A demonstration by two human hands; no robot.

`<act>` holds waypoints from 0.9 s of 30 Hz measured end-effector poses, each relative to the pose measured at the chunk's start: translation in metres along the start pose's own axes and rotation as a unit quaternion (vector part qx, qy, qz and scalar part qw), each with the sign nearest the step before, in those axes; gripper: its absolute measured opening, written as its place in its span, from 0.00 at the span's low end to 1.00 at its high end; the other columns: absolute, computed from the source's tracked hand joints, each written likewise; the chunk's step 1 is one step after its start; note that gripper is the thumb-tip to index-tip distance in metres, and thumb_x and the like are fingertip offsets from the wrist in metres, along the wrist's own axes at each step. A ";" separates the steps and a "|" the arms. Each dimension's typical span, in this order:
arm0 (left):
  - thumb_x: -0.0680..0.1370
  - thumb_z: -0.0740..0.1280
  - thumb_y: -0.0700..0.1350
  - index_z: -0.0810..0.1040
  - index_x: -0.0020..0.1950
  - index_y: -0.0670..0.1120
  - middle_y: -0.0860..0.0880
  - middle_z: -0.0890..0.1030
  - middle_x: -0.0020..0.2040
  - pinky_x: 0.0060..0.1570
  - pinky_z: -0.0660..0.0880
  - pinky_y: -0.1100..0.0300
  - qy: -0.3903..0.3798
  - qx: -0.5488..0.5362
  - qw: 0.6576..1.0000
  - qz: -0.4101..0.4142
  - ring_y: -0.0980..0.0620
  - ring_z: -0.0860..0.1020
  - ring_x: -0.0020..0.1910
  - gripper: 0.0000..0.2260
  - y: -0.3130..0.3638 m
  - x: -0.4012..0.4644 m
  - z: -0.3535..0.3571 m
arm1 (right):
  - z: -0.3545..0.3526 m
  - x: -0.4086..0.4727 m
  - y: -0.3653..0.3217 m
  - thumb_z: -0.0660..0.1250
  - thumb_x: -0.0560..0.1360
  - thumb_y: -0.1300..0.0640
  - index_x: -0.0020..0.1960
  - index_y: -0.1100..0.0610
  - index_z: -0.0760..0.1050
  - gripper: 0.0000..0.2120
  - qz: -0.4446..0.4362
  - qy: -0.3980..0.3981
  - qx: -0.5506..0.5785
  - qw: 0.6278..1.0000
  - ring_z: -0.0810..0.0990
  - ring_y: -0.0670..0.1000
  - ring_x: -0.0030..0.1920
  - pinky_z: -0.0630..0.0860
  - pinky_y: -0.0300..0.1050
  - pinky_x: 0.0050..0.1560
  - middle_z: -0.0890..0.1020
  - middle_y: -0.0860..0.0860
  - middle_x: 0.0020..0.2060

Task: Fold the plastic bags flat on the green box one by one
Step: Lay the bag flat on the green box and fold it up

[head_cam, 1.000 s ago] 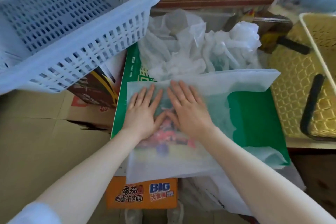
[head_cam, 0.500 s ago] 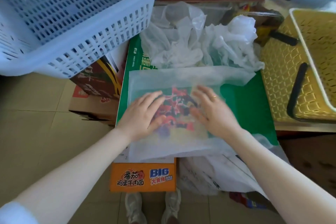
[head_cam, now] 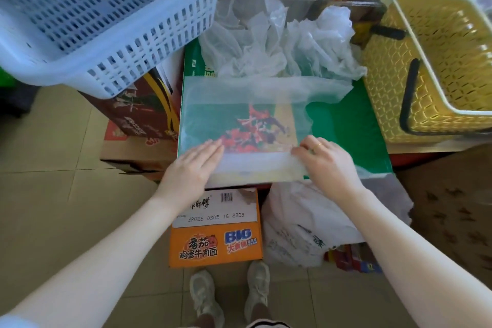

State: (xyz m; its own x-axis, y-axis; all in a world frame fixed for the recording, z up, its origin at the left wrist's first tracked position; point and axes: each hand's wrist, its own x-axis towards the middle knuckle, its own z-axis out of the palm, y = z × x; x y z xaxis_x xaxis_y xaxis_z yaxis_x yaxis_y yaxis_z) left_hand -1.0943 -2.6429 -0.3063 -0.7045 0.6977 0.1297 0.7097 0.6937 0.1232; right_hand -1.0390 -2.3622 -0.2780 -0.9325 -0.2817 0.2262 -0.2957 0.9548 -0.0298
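Note:
A translucent white plastic bag (head_cam: 239, 104) lies spread flat on the green box (head_cam: 346, 130), whose printed picture shows through it. The bag's near edge is turned up into a narrow folded strip (head_cam: 255, 165). My left hand (head_cam: 190, 170) lies flat, fingers together, on the strip's left end. My right hand (head_cam: 324, 162), with a ring on one finger, pinches the strip's right end. A heap of crumpled plastic bags (head_cam: 279, 42) sits at the far end of the box.
A light blue slotted basket (head_cam: 101, 16) stands at the upper left on cardboard boxes. A yellow basket (head_cam: 447, 61) with a black handle is at the right. An orange noodle carton (head_cam: 215, 245) and a white bag (head_cam: 300, 229) lie below, near my shoes.
Both hands slid from the bag's middle back toward me to its near edge and spread apart. The near edge is now folded up into a strip.

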 end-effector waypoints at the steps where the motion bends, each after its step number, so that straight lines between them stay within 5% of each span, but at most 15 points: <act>1: 0.66 0.52 0.26 0.72 0.64 0.36 0.38 0.76 0.62 0.59 0.62 0.40 0.002 0.007 1.000 -0.021 0.38 0.76 0.59 0.27 -0.004 0.000 -0.003 | -0.002 0.001 0.003 0.56 0.64 0.63 0.44 0.59 0.79 0.15 0.021 0.011 -0.015 1.000 0.76 0.57 0.33 0.72 0.45 0.30 0.77 0.56 0.37; 4: 0.61 0.63 0.21 0.67 0.69 0.41 0.40 0.73 0.65 0.62 0.58 0.41 -0.011 0.008 0.999 -0.049 0.39 0.72 0.64 0.38 0.000 0.002 -0.001 | 0.001 0.000 0.006 0.56 0.63 0.66 0.42 0.60 0.77 0.13 0.045 0.024 -0.045 0.998 0.75 0.57 0.34 0.70 0.46 0.32 0.76 0.56 0.37; 7: 0.70 0.65 0.29 0.54 0.73 0.47 0.45 0.61 0.73 0.69 0.45 0.48 -0.024 -0.052 0.997 -0.042 0.45 0.59 0.72 0.36 0.027 0.012 0.006 | 0.010 -0.005 0.003 0.53 0.63 0.65 0.39 0.60 0.74 0.12 0.047 0.018 -0.035 0.998 0.74 0.57 0.32 0.71 0.45 0.31 0.74 0.55 0.34; 9: 0.74 0.66 0.38 0.57 0.74 0.46 0.45 0.62 0.73 0.70 0.46 0.49 -0.017 -0.084 0.996 -0.016 0.45 0.60 0.72 0.31 0.048 0.025 0.013 | 0.014 -0.009 0.001 0.52 0.62 0.65 0.39 0.60 0.74 0.13 0.050 0.019 -0.022 0.998 0.74 0.57 0.32 0.71 0.45 0.30 0.74 0.55 0.33; 11: 0.71 0.70 0.35 0.66 0.70 0.42 0.42 0.70 0.68 0.66 0.56 0.47 -0.019 -0.102 0.994 0.011 0.42 0.70 0.66 0.28 0.065 0.038 0.019 | 0.018 -0.015 0.004 0.56 0.63 0.66 0.39 0.60 0.74 0.10 0.052 0.006 -0.040 0.998 0.74 0.56 0.32 0.70 0.45 0.30 0.75 0.55 0.34; 13: 0.72 0.65 0.30 0.68 0.69 0.41 0.41 0.71 0.67 0.65 0.57 0.50 -0.029 -0.113 0.993 -0.002 0.41 0.71 0.65 0.25 0.072 0.047 0.024 | 0.019 -0.024 0.017 0.62 0.61 0.68 0.40 0.60 0.75 0.10 0.078 -0.005 -0.058 0.995 0.75 0.57 0.33 0.70 0.46 0.32 0.76 0.54 0.34; 16: 0.76 0.55 0.28 0.59 0.74 0.46 0.47 0.61 0.74 0.69 0.49 0.58 -0.041 -0.126 0.990 -0.045 0.47 0.59 0.73 0.28 0.068 0.047 0.033 | 0.014 -0.051 0.045 0.69 0.59 0.72 0.39 0.60 0.75 0.12 0.161 -0.015 -0.058 0.985 0.75 0.58 0.33 0.69 0.46 0.34 0.76 0.55 0.33; 23: 0.63 0.63 0.22 0.66 0.70 0.40 0.40 0.70 0.67 0.63 0.54 0.40 -0.053 -0.062 0.997 0.002 0.39 0.70 0.65 0.36 0.062 0.033 0.043 | -0.004 -0.074 0.068 0.61 0.67 0.75 0.48 0.62 0.71 0.13 0.306 -0.055 0.057 0.949 0.70 0.58 0.36 0.63 0.45 0.28 0.72 0.58 0.45; 25: 0.72 0.57 0.33 0.59 0.72 0.40 0.42 0.63 0.71 0.66 0.49 0.42 -0.075 -0.061 0.995 -0.008 0.40 0.66 0.69 0.27 0.060 0.031 0.040 | -0.006 -0.070 0.067 0.62 0.69 0.72 0.56 0.61 0.70 0.17 0.305 -0.120 0.058 0.943 0.73 0.61 0.47 0.69 0.50 0.39 0.70 0.59 0.55; 27: 0.75 0.45 0.54 0.46 0.74 0.45 0.48 0.47 0.73 0.69 0.37 0.52 -0.107 -0.057 0.992 -0.028 0.47 0.50 0.74 0.29 0.057 0.030 0.036 | -0.011 -0.065 0.058 0.64 0.70 0.59 0.70 0.56 0.62 0.28 0.268 -0.223 0.064 0.935 0.61 0.63 0.69 0.61 0.56 0.65 0.61 0.58 0.70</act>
State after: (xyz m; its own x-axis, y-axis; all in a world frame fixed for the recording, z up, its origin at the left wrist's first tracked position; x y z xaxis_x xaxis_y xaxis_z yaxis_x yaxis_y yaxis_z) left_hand -1.0746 -2.5759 -0.3313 -0.7191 0.6891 -0.0900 0.6568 0.7162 0.2359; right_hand -0.9935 -2.2871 -0.2834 -0.9392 0.1947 -0.2827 0.2426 0.9592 -0.1452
